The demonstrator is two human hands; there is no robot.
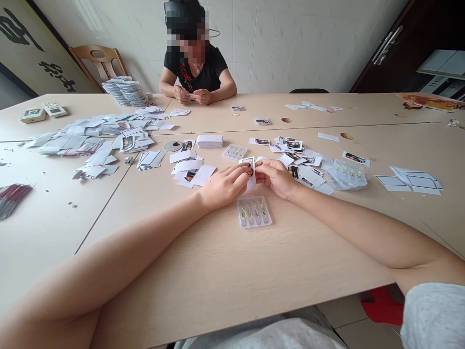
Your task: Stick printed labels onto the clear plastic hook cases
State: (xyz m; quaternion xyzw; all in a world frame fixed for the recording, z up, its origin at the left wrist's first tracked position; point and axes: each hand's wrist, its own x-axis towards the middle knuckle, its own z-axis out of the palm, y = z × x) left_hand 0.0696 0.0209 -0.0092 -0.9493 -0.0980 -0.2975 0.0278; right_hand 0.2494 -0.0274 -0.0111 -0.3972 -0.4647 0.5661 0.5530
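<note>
Between my two hands is a small white label with a dark printed picture, held upright over the table. My left hand pinches its left side, fingertips over the print. At its right edge, the thumb and fingers of my right hand close on it. Just below, a clear plastic box lies flat, with several hook-like metal pieces with yellowish threads in its compartments. Another clear box sits behind my hands. White label papers are piled to the left, and printed labels lie scattered to the right.
Clear boxes are stacked at right, near outlined cards. A large heap of white packets covers the left, with a tape roll nearby. Across the table, another person sits handling something small.
</note>
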